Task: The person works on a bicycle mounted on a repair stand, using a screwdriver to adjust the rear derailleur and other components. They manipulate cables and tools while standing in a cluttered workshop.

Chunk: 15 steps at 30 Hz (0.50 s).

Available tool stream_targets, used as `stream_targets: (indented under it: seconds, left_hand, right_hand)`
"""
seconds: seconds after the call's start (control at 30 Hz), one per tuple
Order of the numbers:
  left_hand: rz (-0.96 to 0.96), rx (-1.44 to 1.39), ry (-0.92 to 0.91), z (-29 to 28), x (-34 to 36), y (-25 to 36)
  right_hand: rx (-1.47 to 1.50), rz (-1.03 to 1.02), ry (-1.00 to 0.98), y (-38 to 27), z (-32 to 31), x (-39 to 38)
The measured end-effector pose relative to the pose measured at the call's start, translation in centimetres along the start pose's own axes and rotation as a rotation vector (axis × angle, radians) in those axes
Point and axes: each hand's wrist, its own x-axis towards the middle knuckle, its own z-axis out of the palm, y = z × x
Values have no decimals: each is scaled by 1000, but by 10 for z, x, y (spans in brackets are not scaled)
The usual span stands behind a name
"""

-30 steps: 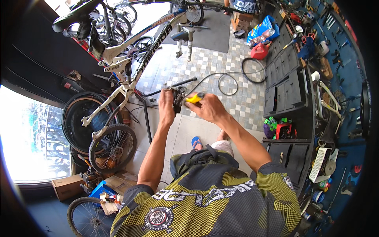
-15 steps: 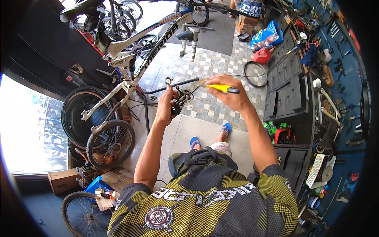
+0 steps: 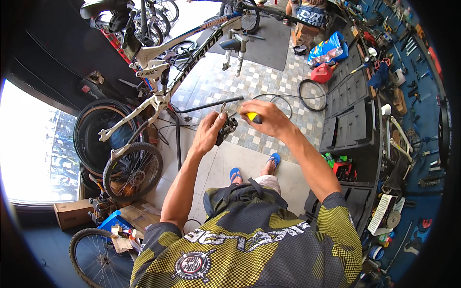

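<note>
My left hand [image 3: 206, 133] is closed around a dark bicycle derailleur [image 3: 227, 129], held up in front of my chest with its metal parts toward the right. In my right hand [image 3: 270, 118] is a brush with a yellow handle [image 3: 253, 116] and a black end. Its bristles are mostly hidden and blurred beside my fingers, close to the upper right of the derailleur. Whether they touch it, I cannot tell.
A bicycle frame [image 3: 185, 62] hangs at the upper left above a bicycle wheel [image 3: 130, 174]. Black drawers [image 3: 336, 115] line the right, below a tool wall [image 3: 422, 115]. A black hose [image 3: 301, 91] and a red jug [image 3: 321, 73] lie beyond my hands. Another person [image 3: 309, 13] is at the top.
My right hand has come left and turned the brush, so its handle now points more toward me. The derailleur has moved slightly right and tilted in my left hand.
</note>
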Motion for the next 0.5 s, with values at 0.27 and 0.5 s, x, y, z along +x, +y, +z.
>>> stream_targets:
  seconds: [0.27,0.5]
  left_hand:
    - [86,-38,6,12,-4,4]
    - [97,5,39,15,2,-6]
  right_hand:
    - [-130,-106,33,-2,3,-21]
    - [-111,-140,60,-2,11,-31]
